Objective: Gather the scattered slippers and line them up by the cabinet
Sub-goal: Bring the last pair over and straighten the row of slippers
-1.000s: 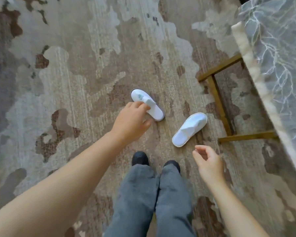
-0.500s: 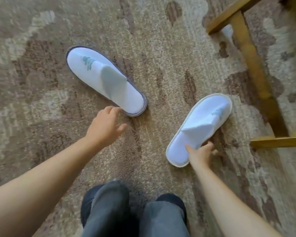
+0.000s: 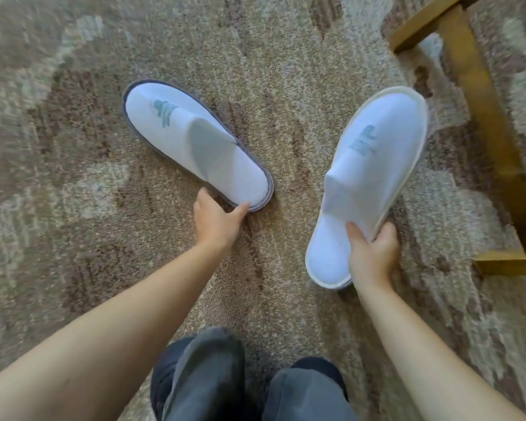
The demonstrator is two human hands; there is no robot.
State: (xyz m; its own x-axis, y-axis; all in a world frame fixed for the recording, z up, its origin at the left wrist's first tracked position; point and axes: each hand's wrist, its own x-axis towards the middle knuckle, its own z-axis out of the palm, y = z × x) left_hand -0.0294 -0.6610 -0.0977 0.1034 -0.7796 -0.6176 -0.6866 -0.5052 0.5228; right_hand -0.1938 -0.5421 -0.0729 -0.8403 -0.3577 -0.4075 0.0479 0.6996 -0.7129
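Note:
Two white slippers with a teal logo lie on the patterned carpet. The grey-soled slipper lies at centre left, toe pointing away to the upper left. My left hand touches its heel edge with thumb and fingers spread, not closed around it. The cream-edged slipper is at the right, its toe pointing up and right. My right hand grips its heel side, thumb on top and fingers under the edge. No cabinet is in view.
A wooden furniture frame with gold-brown bars stands at the right, close to the cream-edged slipper. My legs in grey trousers and dark shoes are at the bottom centre. Brown and beige carpet stretches all around.
I have bent closer to the floor. My right hand has closed on the cream-edged slipper and turned it more upright. My left hand has reached the heel of the grey-soled slipper.

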